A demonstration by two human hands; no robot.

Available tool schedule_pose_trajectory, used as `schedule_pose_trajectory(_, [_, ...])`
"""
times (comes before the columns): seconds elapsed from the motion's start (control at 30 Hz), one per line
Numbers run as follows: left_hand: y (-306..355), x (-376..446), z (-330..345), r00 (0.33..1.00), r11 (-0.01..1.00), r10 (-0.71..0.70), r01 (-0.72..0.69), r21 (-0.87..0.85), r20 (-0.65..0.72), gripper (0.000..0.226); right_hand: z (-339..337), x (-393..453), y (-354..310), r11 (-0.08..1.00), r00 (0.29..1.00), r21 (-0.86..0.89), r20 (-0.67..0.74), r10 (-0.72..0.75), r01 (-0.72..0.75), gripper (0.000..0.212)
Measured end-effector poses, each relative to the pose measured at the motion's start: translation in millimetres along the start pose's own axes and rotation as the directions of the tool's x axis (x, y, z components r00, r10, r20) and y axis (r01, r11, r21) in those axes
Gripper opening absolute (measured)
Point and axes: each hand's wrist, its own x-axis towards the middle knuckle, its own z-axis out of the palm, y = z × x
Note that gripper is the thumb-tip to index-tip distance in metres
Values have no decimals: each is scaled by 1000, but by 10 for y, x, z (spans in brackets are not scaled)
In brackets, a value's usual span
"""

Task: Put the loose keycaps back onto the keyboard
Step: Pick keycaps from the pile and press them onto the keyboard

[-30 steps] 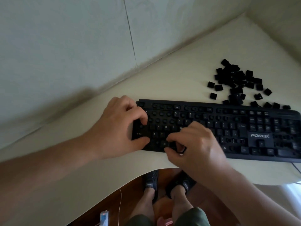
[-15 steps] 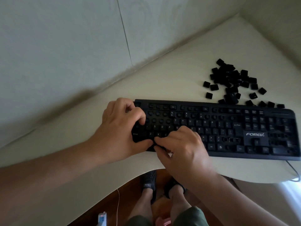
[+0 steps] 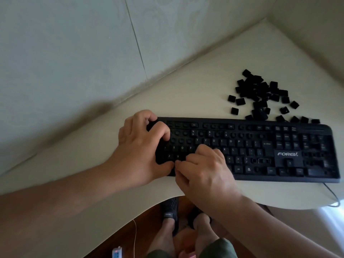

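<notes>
Your pale cream surface (image 3: 195, 94) runs into a wall corner and curves along its near edge. On it lies the black keyboard (image 3: 260, 146), with a heap of loose black keycaps (image 3: 260, 94) just behind its right half, some touching its rear edge.

You are looking at a dim, soft daylight scene; the brightest patch sits at the lower right edge, under the table (image 3: 186, 101) rim. A broad blurred shadow lies along the wall (image 3: 65, 62) at left. The wide lens bends the table edge and wall seam. The keyboard (image 3: 279, 146) legends at right look smeared.
</notes>
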Motion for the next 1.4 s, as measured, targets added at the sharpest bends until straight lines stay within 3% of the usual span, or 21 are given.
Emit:
schedule_pose_trajectory(0.1, [28,98,-74,998,998,57,-57,-13,35,52,-131,105,144,995,999,102,27,19,-22,21])
schedule_pose_trajectory(0.17, [57,199,-135,994,994,105,-105,-26,28,45,-317,255,385,984,994,138,10,110,-111,12])
schedule_pose_trajectory(0.27, [127,411,-197,990,989,142,-142,-37,1,39,-644,515,849,931,932,37,12,362,-362,13])
schedule_pose_trajectory(0.4, [257,714,-237,985,984,164,-167,-56,-47,40,-824,788,1208,858,837,-170,195,511,-484,19])
schedule_pose_trajectory(0.47, [331,821,-241,981,980,187,-190,-62,-53,40,-850,890,1207,829,776,-263,299,556,-493,24])
schedule_pose_trajectory(0.67, [482,975,-195,976,973,216,-219,-80,-38,38,-782,953,1204,848,789,-404,365,494,-344,16])
schedule_pose_trajectory(0.73, [500,1004,-190,977,972,210,-212,-103,-28,37,-834,934,1231,868,808,-296,334,486,-399,16])
schedule_pose_trajectory(0.8, [526,1032,-212,974,961,225,-226,-157,-27,37,-920,878,1172,844,829,60,236,507,-533,11])
schedule_pose_trajectory(0.87, [579,1048,-253,960,932,272,-279,-234,-62,35,-959,802,1069,623,808,543,204,552,-563,11])
schedule_pose_trajectory(0.93, [653,1036,-308,953,893,289,-304,-333,-95,30,-919,700,1012,305,801,829,254,543,-469,19])
schedule_pose_trajectory(1.0, [718,1013,-349,954,859,281,-299,-416,-105,26,-855,604,990,137,821,914,268,505,-383,23])
schedule_pose_trajectory(1.1, [785,979,-379,959,836,262,-281,-472,-107,24,-829,540,981,33,840,944,275,467,-328,25])
schedule_pose_trajectory(1.23, [845,952,-388,964,807,244,-262,-529,-106,26,-870,525,965,-9,845,958,257,469,-287,23])
schedule_pose_trajectory(1.4, [875,934,-377,968,797,232,-245,-552,-95,27,-878,506,958,30,863,962,229,451,-271,22])
